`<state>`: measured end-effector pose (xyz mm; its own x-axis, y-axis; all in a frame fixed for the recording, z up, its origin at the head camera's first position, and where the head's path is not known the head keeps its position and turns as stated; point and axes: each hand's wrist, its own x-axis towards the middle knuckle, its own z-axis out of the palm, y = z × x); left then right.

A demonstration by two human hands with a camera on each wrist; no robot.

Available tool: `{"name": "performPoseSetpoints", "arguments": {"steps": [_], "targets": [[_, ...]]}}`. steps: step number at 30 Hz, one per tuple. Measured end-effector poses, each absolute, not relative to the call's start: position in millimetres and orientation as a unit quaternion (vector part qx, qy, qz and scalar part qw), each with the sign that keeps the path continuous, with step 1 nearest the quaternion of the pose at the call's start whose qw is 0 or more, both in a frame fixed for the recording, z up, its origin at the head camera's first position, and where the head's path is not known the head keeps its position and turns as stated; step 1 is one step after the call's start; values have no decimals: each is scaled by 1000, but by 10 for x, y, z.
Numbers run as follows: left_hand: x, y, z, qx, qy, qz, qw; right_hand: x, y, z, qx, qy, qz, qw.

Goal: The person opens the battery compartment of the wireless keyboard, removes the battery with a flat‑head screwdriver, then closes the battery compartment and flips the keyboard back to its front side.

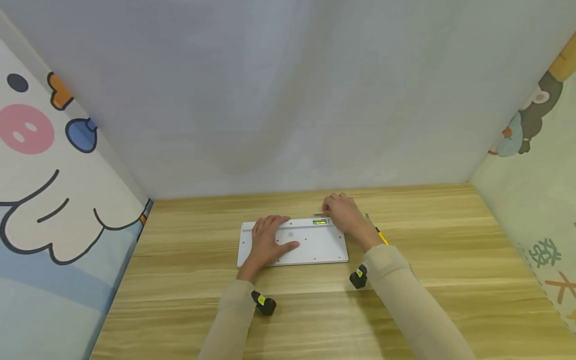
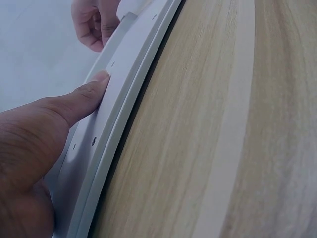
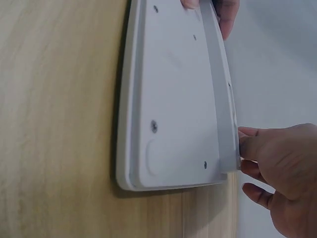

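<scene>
A white keyboard [image 1: 310,250] lies face down on the wooden table, its screw-dotted underside up. Near its far right edge, a narrow slot shows a green and yellow battery [image 1: 320,221]. My left hand [image 1: 266,240] holds the keyboard's left half, thumb on the underside and fingers over the far edge. Bent fingers of my right hand [image 1: 342,212] are at the far edge close to the battery; in the right wrist view this hand [image 3: 287,168] meets the raised rear strip. I cannot tell whether it grips anything. A small pale piece [image 1: 318,214] shows beside its fingertips.
A screwdriver [image 1: 381,236] with a yellow and black handle lies right of the keyboard, partly behind my right forearm. The wooden table [image 1: 189,280] ends at a pale wall [image 1: 270,100] at the back. Cartoon-printed panels [image 1: 36,210] stand at both sides.
</scene>
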<state>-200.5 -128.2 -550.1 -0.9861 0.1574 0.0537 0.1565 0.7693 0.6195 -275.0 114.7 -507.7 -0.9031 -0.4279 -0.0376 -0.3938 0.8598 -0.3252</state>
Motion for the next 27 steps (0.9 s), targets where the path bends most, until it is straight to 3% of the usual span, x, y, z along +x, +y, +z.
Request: {"name": "performPoseSetpoints", "arguments": {"steps": [12,27], "targets": [[-2018,-1280,-5519,80,941,330,2,-2800,1108,-5057,-205,962,-164,70],[-1992,-1274,-5495,82,938,336,-2,-2709,1209,-5066,-192,958,-207,43]]}}
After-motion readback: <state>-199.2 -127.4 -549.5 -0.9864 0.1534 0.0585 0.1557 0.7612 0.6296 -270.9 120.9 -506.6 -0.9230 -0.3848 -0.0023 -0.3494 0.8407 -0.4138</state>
